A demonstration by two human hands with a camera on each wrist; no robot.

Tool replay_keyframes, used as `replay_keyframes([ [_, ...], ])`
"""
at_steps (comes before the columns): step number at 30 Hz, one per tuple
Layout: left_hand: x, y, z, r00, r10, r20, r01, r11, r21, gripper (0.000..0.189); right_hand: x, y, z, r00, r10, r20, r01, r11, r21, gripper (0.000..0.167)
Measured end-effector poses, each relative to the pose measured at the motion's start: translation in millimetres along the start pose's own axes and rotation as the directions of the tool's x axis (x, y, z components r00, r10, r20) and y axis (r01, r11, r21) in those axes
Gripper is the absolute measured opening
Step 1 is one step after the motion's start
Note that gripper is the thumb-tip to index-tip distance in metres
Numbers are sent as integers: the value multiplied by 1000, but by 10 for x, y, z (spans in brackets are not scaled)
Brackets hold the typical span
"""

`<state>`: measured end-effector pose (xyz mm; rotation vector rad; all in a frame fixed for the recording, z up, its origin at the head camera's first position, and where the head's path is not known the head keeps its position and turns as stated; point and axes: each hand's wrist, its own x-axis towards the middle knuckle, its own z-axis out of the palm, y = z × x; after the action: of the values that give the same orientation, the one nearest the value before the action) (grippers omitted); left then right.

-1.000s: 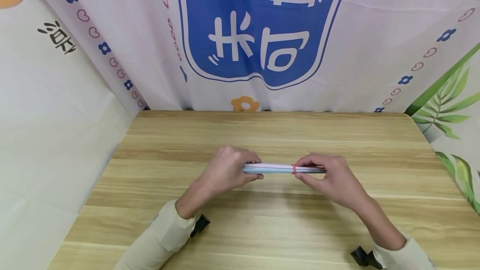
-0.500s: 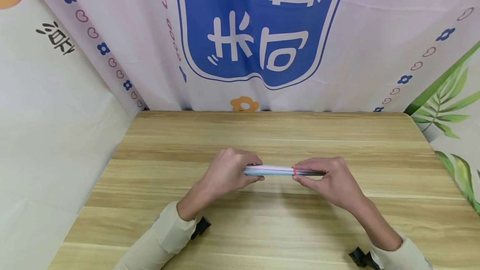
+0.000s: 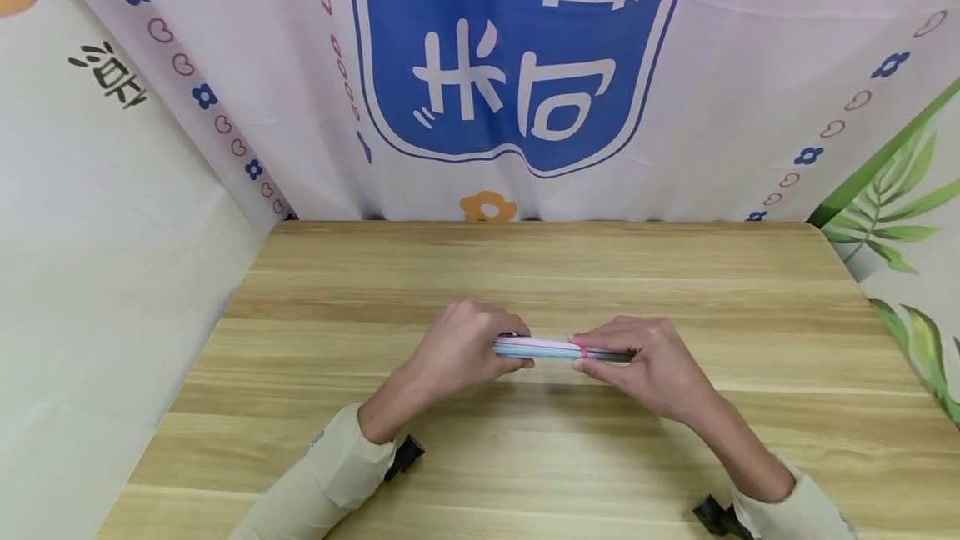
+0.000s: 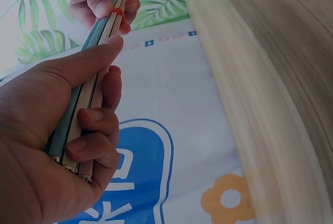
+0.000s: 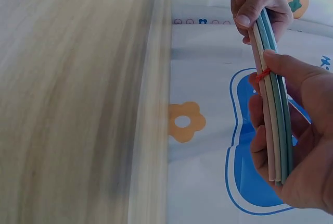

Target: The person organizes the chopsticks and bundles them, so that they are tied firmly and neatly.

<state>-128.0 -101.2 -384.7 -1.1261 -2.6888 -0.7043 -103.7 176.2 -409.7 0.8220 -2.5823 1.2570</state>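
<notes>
Above the table, both hands hold a bundle of long, slim pastel pieces (image 3: 551,348) in pink, cream, teal and blue, lying roughly level from left to right. A red elastic band (image 5: 263,75) wraps it toward its right part. My left hand (image 3: 463,344) grips the left part; in the left wrist view its thumb lies along one side and curled fingers round the other. My right hand (image 3: 660,365) grips the right part, with fingertips right at the band. Piece ends (image 4: 70,166) show below the left fingers. Palms hide parts of the bundle.
A wood-grain table (image 3: 510,473) spreads beneath both hands. Behind it hangs a printed cloth (image 3: 720,107) with a blue emblem and an orange flower, meeting the table's back edge. More cloth covers the left and right sides. Black wrist mounts (image 3: 405,457) sit by the cuffs.
My right hand has shifted left and slightly nearer, its fingertips now reaching just past the band. The left hand has edged right and nearer, so the gap between the hands is narrower.
</notes>
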Motion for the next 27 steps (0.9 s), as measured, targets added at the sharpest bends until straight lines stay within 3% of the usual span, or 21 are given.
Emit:
replay_keyframes([
  [7,1,-14,0,999,-37,-14,37,999,-17,23,18,-24,-82,1000,8,8,-7,997,-76,31],
  [14,4,-25,-7,998,-55,-21,55,998,-19,23,25,-32,-151,998,-63,-15,61,991,-123,26],
  [21,2,-19,-16,998,-50,-24,49,999,-21,23,30,-2,-94,991,-132,-25,129,986,-110,27],
  [27,2,-11,-13,998,-43,-39,43,999,-12,21,24,25,-42,988,-134,-70,130,990,-60,27],
])
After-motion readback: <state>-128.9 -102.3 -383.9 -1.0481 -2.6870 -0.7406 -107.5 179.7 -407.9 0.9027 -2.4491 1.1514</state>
